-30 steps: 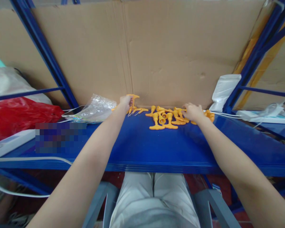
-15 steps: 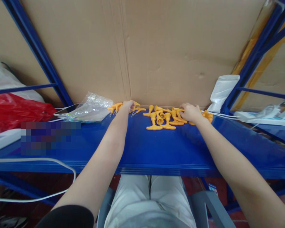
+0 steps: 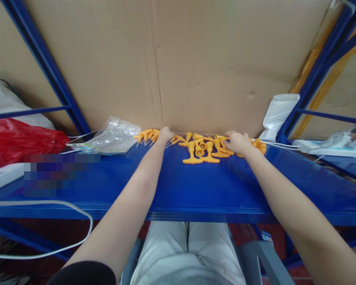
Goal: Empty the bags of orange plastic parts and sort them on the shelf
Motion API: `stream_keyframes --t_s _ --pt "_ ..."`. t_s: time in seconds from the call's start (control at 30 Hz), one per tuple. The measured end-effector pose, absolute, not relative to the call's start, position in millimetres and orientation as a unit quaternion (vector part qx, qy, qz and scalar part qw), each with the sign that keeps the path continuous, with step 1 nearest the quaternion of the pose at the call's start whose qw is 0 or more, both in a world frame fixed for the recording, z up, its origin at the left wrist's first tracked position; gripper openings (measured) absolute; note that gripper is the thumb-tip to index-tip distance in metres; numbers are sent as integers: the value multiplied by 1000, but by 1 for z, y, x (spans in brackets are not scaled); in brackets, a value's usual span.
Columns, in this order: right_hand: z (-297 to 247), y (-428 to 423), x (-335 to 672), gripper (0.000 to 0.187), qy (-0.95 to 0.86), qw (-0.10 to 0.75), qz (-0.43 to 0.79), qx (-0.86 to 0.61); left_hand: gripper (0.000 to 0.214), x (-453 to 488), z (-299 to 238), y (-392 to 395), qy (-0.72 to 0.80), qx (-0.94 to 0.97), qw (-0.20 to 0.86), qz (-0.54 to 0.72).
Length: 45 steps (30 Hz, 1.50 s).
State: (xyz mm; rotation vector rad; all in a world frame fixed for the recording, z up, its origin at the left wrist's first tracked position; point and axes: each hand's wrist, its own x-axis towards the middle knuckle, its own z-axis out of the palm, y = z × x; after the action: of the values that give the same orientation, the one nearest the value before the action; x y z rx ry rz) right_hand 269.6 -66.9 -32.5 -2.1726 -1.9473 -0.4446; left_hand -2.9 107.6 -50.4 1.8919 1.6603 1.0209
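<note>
My left hand [image 3: 166, 134] is at the back of the blue table, curled among orange corkscrews [image 3: 147, 135] with thin metal spirals. Its fingertips are hidden behind the back of the hand, and I cannot make out what is in them. My right hand [image 3: 237, 141] rests over the right part of a pile of orange T-shaped handles [image 3: 192, 152]. The fingers that show are bent and apart, touching the pile. Some pieces end in hollow cone-shaped cups [image 3: 199, 152]. More orange pieces [image 3: 259, 146] lie just right of this hand.
A clear plastic bag [image 3: 115, 134] lies left of the corkscrews. Cardboard [image 3: 207, 71] stands behind the blue table [image 3: 195, 188]. White padded wrap [image 3: 280, 114] and a power strip [image 3: 329, 147] are at the right. A white cable [image 3: 59, 202] loops at the front left.
My left hand has shifted slightly right and down, uncovering more of the corkscrews to its left. My right hand stays in nearly the same place.
</note>
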Motion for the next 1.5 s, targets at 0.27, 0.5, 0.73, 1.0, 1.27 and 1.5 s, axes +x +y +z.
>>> stream_keyframes --t_s 0.27,0.5,0.73,1.0,1.27,1.5 --pt "-32 -68 269 42 -661 95 -137 -732 14 1 -42 101 552 811 88 174" --pt "-34 -65 272 43 -664 94 -137 -729 50 7 -50 98 558 825 33 82" --pt "-34 -63 272 45 -664 93 -129 -731 53 8 -55 95 590 804 9 68" --pt "-33 -63 271 42 -666 90 -135 -728 51 3 -59 90 590 803 -28 78" --pt "-30 -67 265 43 -657 80 -127 -739 43 10 -60 75 565 809 -90 135" --pt "-34 -64 269 44 -668 80 -136 -727 32 39 -57 82 536 828 46 155"
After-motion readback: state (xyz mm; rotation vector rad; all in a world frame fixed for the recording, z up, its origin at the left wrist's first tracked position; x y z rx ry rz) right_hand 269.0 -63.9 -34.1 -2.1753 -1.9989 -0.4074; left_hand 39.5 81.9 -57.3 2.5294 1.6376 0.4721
